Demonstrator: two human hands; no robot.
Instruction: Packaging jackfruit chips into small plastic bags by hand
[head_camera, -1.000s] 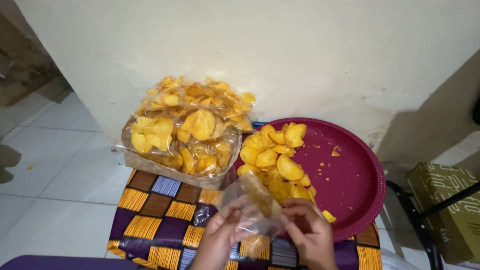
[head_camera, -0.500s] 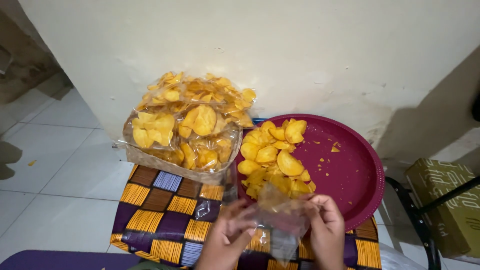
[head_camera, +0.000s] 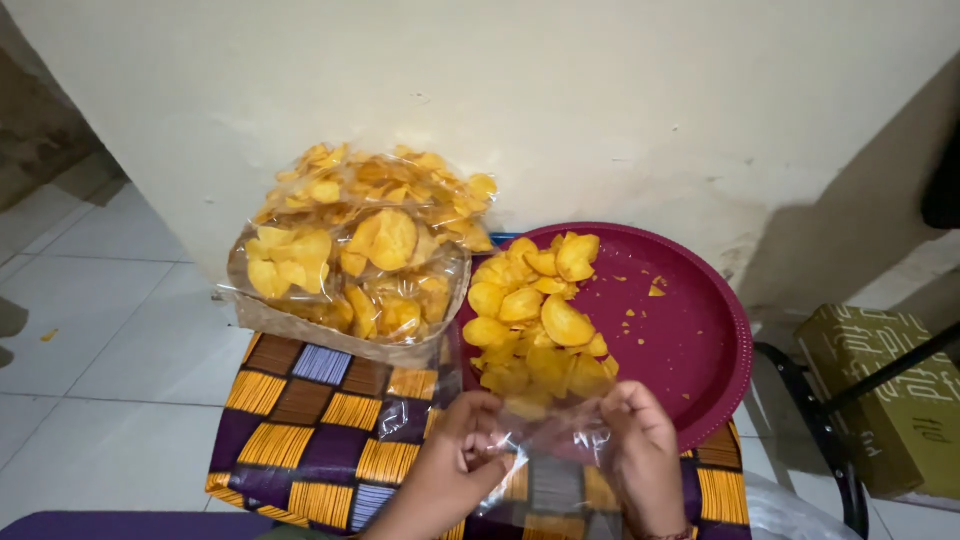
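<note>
A scuffed cream wall rises behind pale floor tiles.

We have one view only — a camera worn on the head, looking steeply down and forward over the left hand and right hand at the bottom edge. It sits close above a patterned cloth surface, faces a pale wall beyond it, and takes in tiled floor at left — no second view overlaps.

Home corner, tiled floor, plain wall, cloth-covered stool
</note>
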